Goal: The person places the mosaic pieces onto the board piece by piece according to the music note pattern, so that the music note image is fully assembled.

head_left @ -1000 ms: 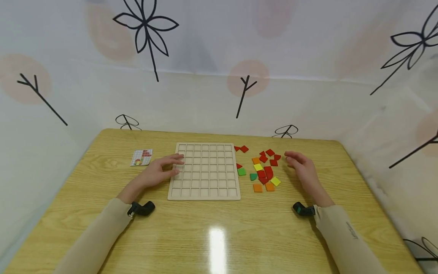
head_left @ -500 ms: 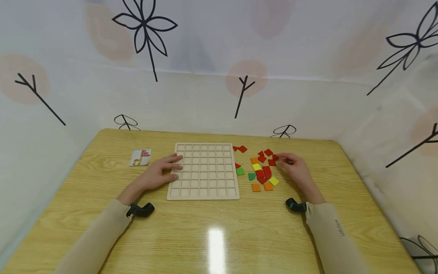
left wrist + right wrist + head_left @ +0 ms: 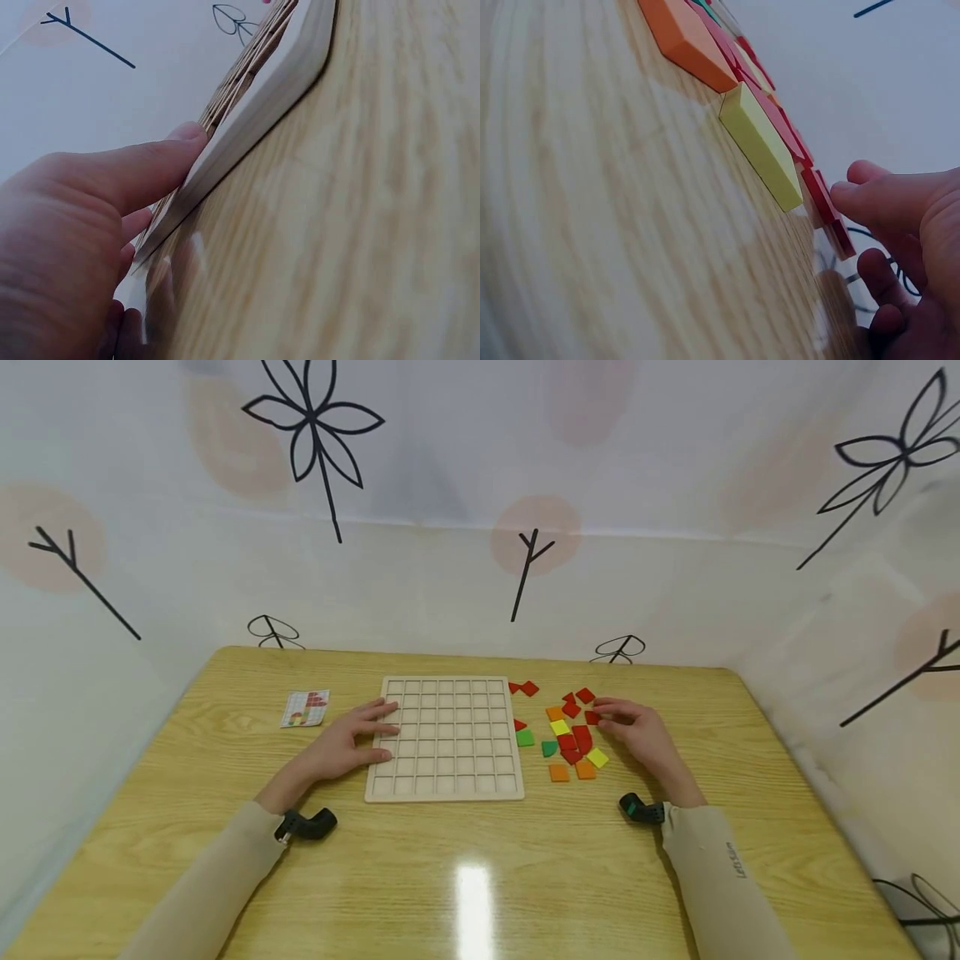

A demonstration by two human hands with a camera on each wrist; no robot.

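A pale wooden board [image 3: 456, 797] with a grid of square recesses lies on the table. My left hand [image 3: 347, 746] rests on its left edge, fingers spread over the rim; in the left wrist view the thumb [image 3: 169, 161] touches the board's edge. My right hand [image 3: 643, 739] is at the right side of the coloured tiles, thumb and index fingertip apart beside a red tile [image 3: 592, 717]. In the right wrist view the thumb tip meets a red tile [image 3: 821, 196], with a second red tile [image 3: 844, 240] beyond. The fingers hide part of these tiles.
Several loose tiles lie between board and right hand: a yellow tile [image 3: 597, 757], an orange tile [image 3: 558, 773], a light green tile [image 3: 525, 737], a dark green tile [image 3: 550, 748] and red ones. A pattern card [image 3: 305, 708] lies left of the board. Behind the table hangs patterned cloth [image 3: 420, 585].
My right hand has moved left to the red tiles at the right of the pile, and its fingers now cover one. The left hand stays on the board's edge.
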